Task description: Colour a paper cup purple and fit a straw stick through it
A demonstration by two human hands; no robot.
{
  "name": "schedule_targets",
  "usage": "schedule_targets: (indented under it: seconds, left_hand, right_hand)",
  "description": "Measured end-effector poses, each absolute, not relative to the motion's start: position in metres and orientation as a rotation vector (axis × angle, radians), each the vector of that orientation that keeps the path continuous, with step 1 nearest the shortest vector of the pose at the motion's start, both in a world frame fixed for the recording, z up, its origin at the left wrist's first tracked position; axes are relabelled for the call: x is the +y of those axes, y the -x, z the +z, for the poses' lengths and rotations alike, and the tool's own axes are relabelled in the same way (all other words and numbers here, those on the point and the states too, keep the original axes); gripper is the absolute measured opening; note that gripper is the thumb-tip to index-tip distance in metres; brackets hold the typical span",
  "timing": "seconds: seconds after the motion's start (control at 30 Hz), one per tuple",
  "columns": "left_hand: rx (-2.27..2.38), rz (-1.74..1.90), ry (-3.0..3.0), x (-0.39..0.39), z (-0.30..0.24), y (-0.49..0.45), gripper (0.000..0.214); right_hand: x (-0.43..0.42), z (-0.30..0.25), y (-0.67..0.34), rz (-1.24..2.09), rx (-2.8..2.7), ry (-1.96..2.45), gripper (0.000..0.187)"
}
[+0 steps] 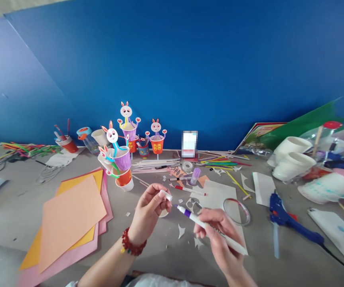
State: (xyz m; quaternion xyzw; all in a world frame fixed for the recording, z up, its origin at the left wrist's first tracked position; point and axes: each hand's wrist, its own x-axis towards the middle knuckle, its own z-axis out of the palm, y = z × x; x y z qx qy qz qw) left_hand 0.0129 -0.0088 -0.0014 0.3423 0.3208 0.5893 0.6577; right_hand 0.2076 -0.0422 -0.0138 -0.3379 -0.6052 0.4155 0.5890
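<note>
Nearest, the person's right hand (220,237) has its grip closed around an uncapped purple-tipped marker (194,219) above the table (113,223), the left hand (151,202) pinching a white cap (166,195); the marker looks light and stiff, best held mid-barrel, its tip likely soft.

Marker (192,217): white barrel, dark lettering, purple band near exposed purple nib. Uncapped, slanted in right hand (218,235), nib toward upper left. White piece (166,195): small, short, pinched in left hand (151,204), near nib, visible gap between.
</note>
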Motion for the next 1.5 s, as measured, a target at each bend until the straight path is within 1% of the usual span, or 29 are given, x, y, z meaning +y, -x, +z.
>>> schedule_targets:
  seconds: [0.23, 0.5, 0.63, 0.8, 0.9, 1.0, 1.1, 1.27, 1.37, 1.5]
  left_hand:
    - [0.662, 1.300, -0.649, -0.007, -0.006, -0.016, 0.013]
    - [0.698, 1.285, -0.780, -0.013, -0.009, -0.022, 0.015]
    - [0.764, 1.190, -1.098, -0.017, -0.011, -0.018, 0.018]
    - [0.863, 0.878, -2.024, -0.012, 0.004, 0.000, 0.018]
    - [0.817, 0.798, -2.350, -0.011, 0.014, 0.001, 0.016]
    - [0.785, 0.834, -2.530, -0.018, 0.021, -0.007, 0.015]
    - [0.790, 0.967, -2.626, -0.026, 0.033, -0.016, 0.015]
    - [0.805, 1.104, -2.700, -0.037, 0.053, -0.027, 0.024]
    - [0.903, 1.149, -2.764, -0.042, 0.050, -0.033, 0.029]
    - [0.901, 1.231, -2.792, -0.048, 0.040, -0.040, 0.035]
  right_hand:
    - [-0.040, -0.017, -0.204, 1.010, -1.346, 0.852, 0.009]
    - [-0.036, -0.017, -0.197, 1.055, -1.350, 0.874, 0.012]
    - [-0.033, -0.020, -0.199, 1.106, -1.260, 0.828, 0.020]
    - [-0.028, -0.024, -0.205, 1.260, -1.164, 0.761, 0.026]
    - [-0.027, -0.020, -0.202, 1.240, -1.118, 0.724, 0.035]
    - [-0.027, -0.008, -0.191, 1.130, -0.998, 0.663, 0.044]
    - [-0.029, 0.010, -0.181, 1.047, -0.872, 0.551, 0.045]
    - [-0.033, 0.033, -0.172, 1.111, -0.790, 0.342, 0.046]
    - [-0.036, 0.037, -0.170, 1.142, -0.745, 0.297, 0.046]
    - [-0.042, 0.040, -0.168, 1.152, -0.708, 0.281, 0.046]
